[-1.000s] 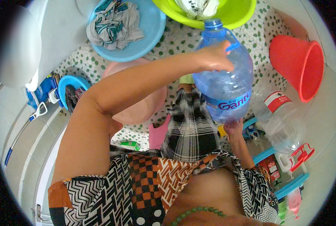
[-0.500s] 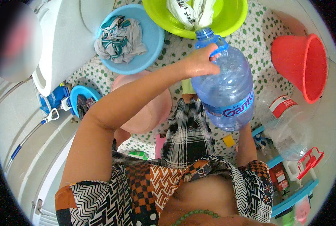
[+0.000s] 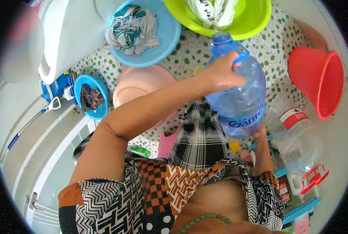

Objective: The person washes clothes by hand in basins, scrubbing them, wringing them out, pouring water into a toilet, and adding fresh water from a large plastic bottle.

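A large blue-tinted clear plastic water bottle (image 3: pixel 240 89) is tilted in front of me, its uncapped neck toward the lime-green basin. My left hand (image 3: pixel 224 74) is closed round the blue carrying handle (image 3: pixel 242 53) near the neck. At the bottle's base, my right hand (image 3: pixel 259 132) is pressed against it; most of its fingers are hidden behind the plastic. The lime-green basin (image 3: pixel 256 27) holds a white plastic bag (image 3: pixel 211 13) with dark print.
Left of it stand a light-blue basin (image 3: pixel 172 45) with wet clothes, a pink basin (image 3: pixel 142 84) and a small blue basin (image 3: pixel 102 111). On the right are a red bucket (image 3: pixel 314 80), a clear bottle (image 3: pixel 299 144) with a red handle, and a blue rack (image 3: pixel 302 210).
The view has shifted, so basins and bucket sit differently in the picture. My left hand still grips the bottle's handle. More of my right hand shows at the base.
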`<state>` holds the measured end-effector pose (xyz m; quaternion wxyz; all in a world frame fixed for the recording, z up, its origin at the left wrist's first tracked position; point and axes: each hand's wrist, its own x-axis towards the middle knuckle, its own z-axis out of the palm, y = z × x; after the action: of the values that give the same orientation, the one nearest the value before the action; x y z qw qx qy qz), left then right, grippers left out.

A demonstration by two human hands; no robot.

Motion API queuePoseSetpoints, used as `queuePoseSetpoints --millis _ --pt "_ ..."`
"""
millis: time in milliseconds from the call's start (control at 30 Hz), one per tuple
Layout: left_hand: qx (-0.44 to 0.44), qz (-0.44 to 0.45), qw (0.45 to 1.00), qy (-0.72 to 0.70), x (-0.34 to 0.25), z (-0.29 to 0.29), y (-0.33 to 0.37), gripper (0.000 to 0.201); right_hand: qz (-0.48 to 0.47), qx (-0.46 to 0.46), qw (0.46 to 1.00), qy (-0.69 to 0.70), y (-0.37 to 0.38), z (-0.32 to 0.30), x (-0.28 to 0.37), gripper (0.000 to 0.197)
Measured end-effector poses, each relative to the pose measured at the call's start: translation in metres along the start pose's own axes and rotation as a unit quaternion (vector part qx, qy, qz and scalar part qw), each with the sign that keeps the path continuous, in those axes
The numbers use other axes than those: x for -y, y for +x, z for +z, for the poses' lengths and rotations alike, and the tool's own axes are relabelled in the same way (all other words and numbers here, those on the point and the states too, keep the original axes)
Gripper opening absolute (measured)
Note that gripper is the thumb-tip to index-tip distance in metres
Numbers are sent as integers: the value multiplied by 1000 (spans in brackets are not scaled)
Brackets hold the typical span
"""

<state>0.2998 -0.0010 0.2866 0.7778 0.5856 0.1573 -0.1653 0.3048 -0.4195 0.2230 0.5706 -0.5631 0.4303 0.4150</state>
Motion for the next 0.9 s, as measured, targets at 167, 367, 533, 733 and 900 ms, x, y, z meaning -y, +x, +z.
queuePoseSetpoints --millis 167,367,533,733,900 --pt "29 95 995 18 -27 18 -28 43 28 -36 998 34 -7 -2 -25 44" --pt "68 141 986 -51 -66 18 -89 41 -25 50 998 7 -43 39 -3 45" --pt "33 144 989 -11 -93 -19 -140 37 -108 248 963 -9 -69 116 22 46" --pt "-64 276 953 -111 -90 -100 -190 30 -190 340 915 -102 -32 259 85 48" --pt "-60 316 921 -219 -91 -166 -226 23 -149 195 952 -186 9 344 116 59"
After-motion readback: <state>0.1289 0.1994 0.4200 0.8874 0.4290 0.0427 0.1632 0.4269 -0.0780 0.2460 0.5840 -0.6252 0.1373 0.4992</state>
